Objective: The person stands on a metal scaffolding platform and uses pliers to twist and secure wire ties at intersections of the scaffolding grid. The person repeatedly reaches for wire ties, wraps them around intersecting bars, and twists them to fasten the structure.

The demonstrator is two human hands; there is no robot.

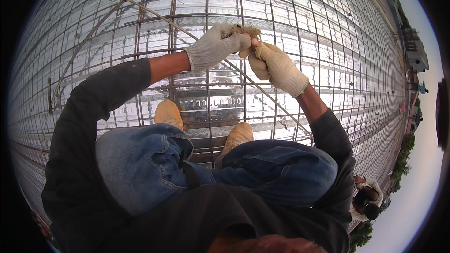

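Note:
My left hand, in a pale knitted work glove, reaches out above the rebar grid. Its fingers are bent and closed, meeting those of my right hand. That hand wears a more yellowish glove with a green-edged cuff, its fingers curled in. A bare fingertip pokes out where the two hands touch. Whatever sits between the fingers is too small or hidden to make out. Just below the hands, a long thin rod crosses the grid diagonally.
Shiny ribbed metal decking lies under the bars. My tan boots stand among the bars, knees bent. Another person crouches at the lower right. A grey building and trees line the deck's right edge.

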